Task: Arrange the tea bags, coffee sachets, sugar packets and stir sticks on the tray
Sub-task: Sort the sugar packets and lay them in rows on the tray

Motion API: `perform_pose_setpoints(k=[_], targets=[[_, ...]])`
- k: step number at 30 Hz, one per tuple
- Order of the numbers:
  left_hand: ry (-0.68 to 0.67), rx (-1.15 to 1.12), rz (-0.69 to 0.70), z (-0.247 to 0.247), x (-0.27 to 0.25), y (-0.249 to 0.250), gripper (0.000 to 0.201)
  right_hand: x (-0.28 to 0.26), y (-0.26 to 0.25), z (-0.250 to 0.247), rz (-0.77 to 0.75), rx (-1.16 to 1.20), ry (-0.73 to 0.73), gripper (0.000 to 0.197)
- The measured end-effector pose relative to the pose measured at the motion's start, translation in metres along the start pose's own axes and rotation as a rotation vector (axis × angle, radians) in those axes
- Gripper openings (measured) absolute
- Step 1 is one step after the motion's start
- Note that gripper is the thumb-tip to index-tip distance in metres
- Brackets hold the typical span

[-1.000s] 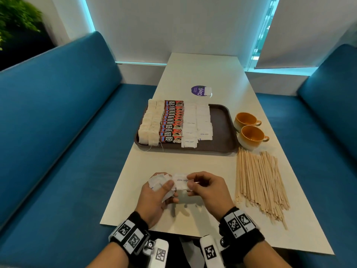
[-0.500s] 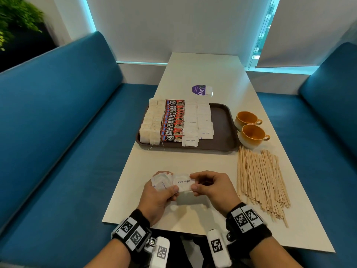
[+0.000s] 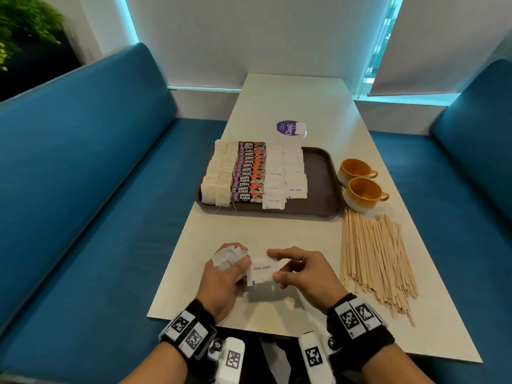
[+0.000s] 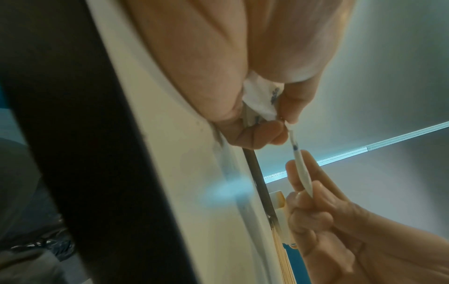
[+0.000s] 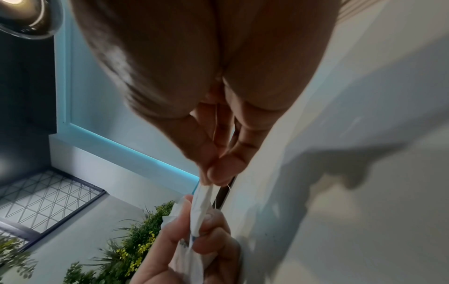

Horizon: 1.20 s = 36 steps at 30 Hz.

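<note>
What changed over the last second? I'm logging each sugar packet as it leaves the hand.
Little changed. The right hand still pinches one white sugar packet that the left hand also holds, along with its bunch of packets; none let go. The tray, stir sticks and cups stayed put.

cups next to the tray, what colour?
Orange inside, paler cream outside: both cups. Clearest in the head view.

The left hand (image 4: 243, 80) gripped crumpled white packets (image 4: 260, 100) above the table (image 4: 170, 173); one sugar packet (image 4: 301, 165), edge-on, ran from its fingers (image 4: 289, 107) to the right hand (image 4: 340, 221).
</note>
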<state>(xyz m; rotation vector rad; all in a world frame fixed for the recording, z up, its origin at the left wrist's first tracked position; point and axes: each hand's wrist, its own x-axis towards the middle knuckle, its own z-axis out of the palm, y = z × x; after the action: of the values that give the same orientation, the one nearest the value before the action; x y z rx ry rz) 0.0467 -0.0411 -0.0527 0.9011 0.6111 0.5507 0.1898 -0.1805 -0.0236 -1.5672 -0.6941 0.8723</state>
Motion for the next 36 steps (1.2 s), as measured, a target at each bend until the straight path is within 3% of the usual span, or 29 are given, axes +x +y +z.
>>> perform_pose_setpoints(k=[3,8,15,21,25,28,32,36], targets=[[0.014,0.003,0.002,0.0,0.001,-0.001,0.019,-0.001,-0.002,-0.001,-0.007,0.017,0.039,0.045],[-0.065,0.043,-0.023,-0.002,0.002,-0.005,0.053,0.0,-0.003,-0.004,-0.015,0.097,0.111,0.051],[-0.058,0.031,0.029,-0.007,0.004,-0.01,0.069,-0.002,-0.002,-0.001,0.029,-0.001,0.059,0.023],[-0.038,0.104,0.062,-0.009,0.007,-0.011,0.058,0.009,-0.002,-0.003,0.088,0.036,0.063,0.021],[-0.034,0.05,0.049,-0.008,0.008,-0.011,0.061,0.023,-0.007,-0.008,0.085,0.074,0.104,0.015],[-0.057,-0.011,0.025,-0.007,0.007,-0.009,0.067,0.05,-0.02,-0.028,0.044,0.029,0.213,0.016],[-0.061,0.016,0.016,-0.008,0.008,-0.01,0.056,0.103,-0.034,-0.073,0.055,-0.03,0.341,0.018],[-0.067,0.027,0.023,-0.01,0.01,-0.015,0.047,0.148,-0.032,-0.096,0.123,-0.145,0.367,0.018]])
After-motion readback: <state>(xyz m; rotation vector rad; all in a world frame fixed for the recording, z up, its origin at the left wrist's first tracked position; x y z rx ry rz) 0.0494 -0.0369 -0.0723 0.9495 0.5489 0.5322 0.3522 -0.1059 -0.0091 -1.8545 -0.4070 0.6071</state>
